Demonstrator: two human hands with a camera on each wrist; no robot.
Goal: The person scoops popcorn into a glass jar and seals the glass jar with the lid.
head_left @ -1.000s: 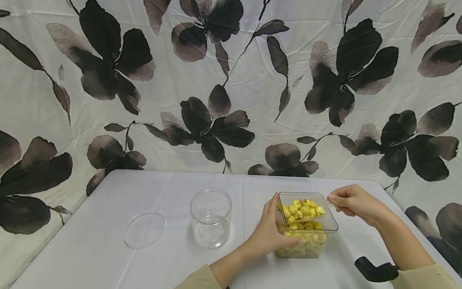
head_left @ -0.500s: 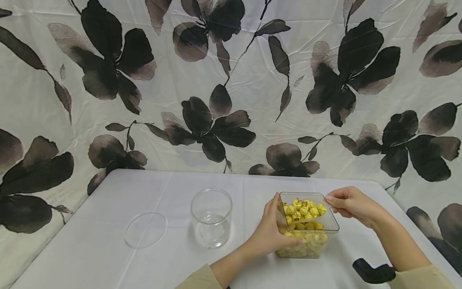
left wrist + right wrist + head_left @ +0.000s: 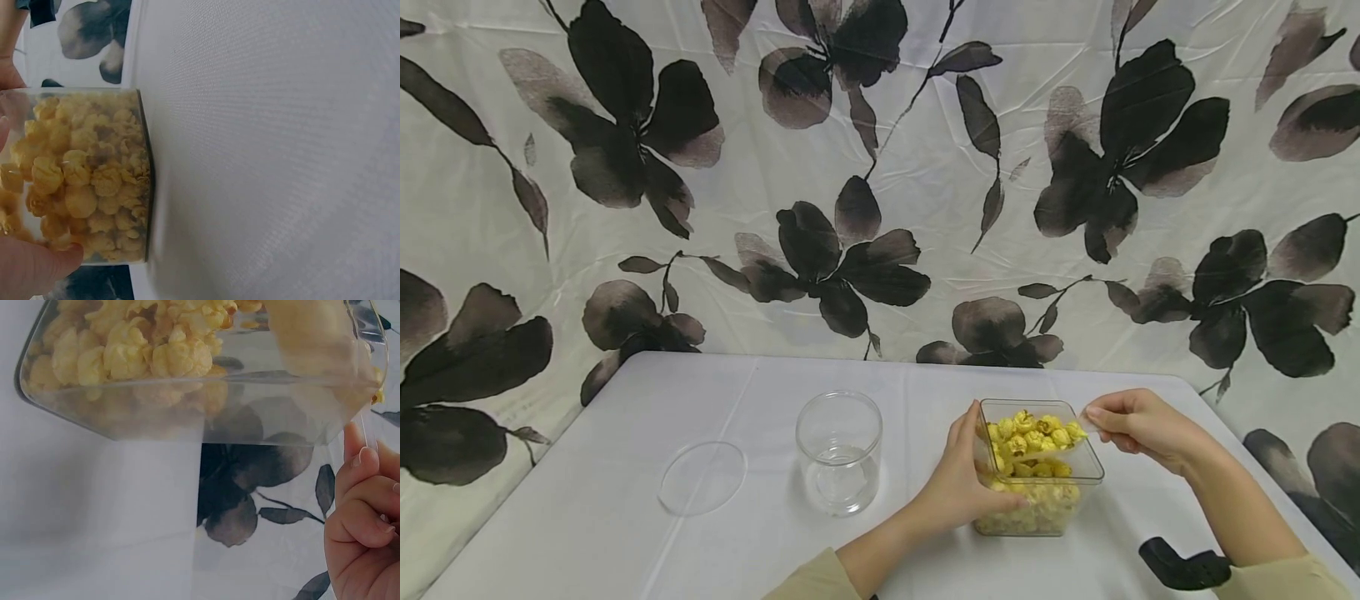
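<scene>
Left hand (image 3: 958, 483) is gripping the clear popcorn tub (image 3: 1060, 500) at the table's (image 3: 625, 533) right side. Right hand (image 3: 1138, 423) is pinching a clear scoop (image 3: 1037, 440) heaped with yellow popcorn (image 3: 1033, 432) above the tub. Right wrist view alone is showing the scoop's underside (image 3: 206, 394). Empty glass jar (image 3: 838, 450) and lid (image 3: 702, 477) are sitting left.

i see two bare hands, left hand (image 3: 958, 483) and right hand (image 3: 1138, 423), no rings or gloves. both forearms are bare up to pale khaki sleeves (image 3: 1285, 579) pushed back near the elbows.
</scene>
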